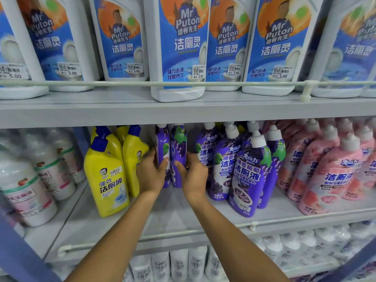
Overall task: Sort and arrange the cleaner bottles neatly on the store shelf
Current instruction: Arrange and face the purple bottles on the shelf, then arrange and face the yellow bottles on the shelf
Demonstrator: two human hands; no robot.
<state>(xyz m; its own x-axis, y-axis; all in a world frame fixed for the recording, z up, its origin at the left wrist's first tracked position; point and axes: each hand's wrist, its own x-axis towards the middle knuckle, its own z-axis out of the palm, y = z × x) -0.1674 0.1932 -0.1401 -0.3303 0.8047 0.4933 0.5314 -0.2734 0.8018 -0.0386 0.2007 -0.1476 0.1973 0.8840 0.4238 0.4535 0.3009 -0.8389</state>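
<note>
Both arms reach in: left hand (pixel 151 173) grips one purple bottle (pixel 162 151), right hand (pixel 194 173) grips 2nd bottle (pixel 178 151), upright, touching, on shelf (pixel 173 208).

- Both bare forearms enter from the bottom edge and reach forward and upward, converging toward centre frame.
- Left hand (pixel 151 173): back of hand faces the camera, wrist straight, fingers curled forward around something, thumb (pixel 164 164) pressed across its front.
- Right hand (pixel 194 173): back of hand up and toward the camera, fingers wrapped likewise, thumb (pixel 180 166) pointing inward toward the left hand.
- The two hands sit side by side at matching height, thumbs close but apart.
</note>
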